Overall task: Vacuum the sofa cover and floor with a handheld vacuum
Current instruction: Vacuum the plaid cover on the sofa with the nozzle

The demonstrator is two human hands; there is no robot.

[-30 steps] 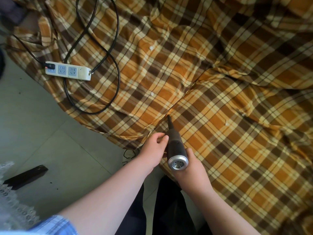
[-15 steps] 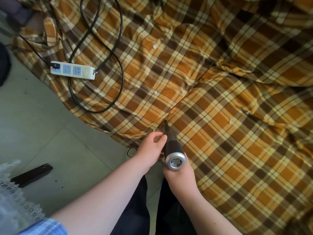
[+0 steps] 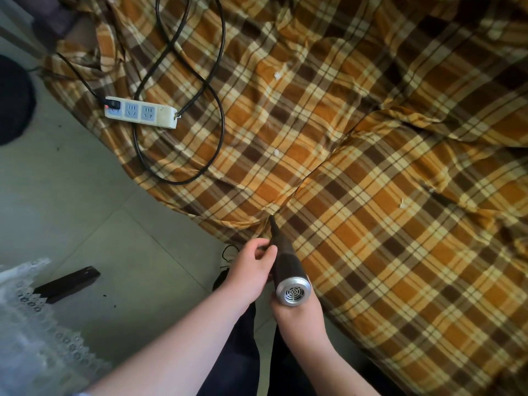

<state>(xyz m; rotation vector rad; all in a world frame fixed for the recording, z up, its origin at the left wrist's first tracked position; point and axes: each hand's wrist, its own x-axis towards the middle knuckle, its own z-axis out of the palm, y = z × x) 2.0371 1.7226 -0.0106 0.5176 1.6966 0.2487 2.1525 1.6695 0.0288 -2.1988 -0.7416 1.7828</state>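
The handheld vacuum (image 3: 287, 268) is a dark cylinder with a silver vented rear cap and a thin crevice nozzle. Its nozzle tip touches a crease near the front edge of the orange-brown plaid sofa cover (image 3: 371, 224). My right hand (image 3: 298, 312) grips the vacuum body from below. My left hand (image 3: 251, 270) rests against the left side of the vacuum, fingers curled on its neck. Small white scraps lie on the cover, one (image 3: 403, 204) to the right of the nozzle and one (image 3: 276, 152) above it.
A white power strip (image 3: 140, 112) with black cables (image 3: 217, 110) looping around it lies on the cover's upper left. The grey tiled floor (image 3: 71, 210) holds a flat black object (image 3: 67, 284) and dark specks. White lace fabric (image 3: 34, 324) fills the lower left corner.
The view has shifted slightly, and the vacuum with both hands has drawn back a little toward the sofa's front edge. The nozzle stays in the same crease.
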